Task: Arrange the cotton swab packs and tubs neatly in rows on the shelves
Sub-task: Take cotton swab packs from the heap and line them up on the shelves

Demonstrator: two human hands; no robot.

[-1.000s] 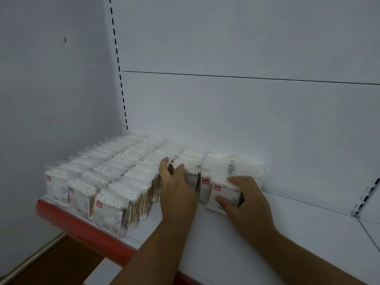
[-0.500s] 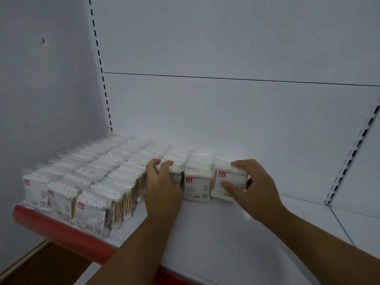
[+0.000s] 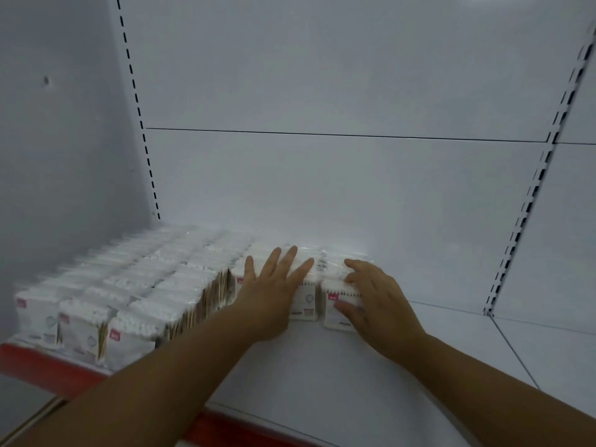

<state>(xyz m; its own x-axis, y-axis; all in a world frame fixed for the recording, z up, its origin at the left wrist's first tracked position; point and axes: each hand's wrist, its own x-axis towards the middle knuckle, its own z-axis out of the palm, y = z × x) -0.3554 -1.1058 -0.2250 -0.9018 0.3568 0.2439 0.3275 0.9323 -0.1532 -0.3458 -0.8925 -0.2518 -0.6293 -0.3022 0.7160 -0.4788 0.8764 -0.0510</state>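
On the white shelf, cotton swab packs fill rows at left. We judge them light, soft-walled and slippery, best squeezed by the sides. Our left grip lies flat and wide on their tops; our right grip pinches the end pack. Rear packs blur; no tubs show.

dim, soft, bluish, wide-angle bowing
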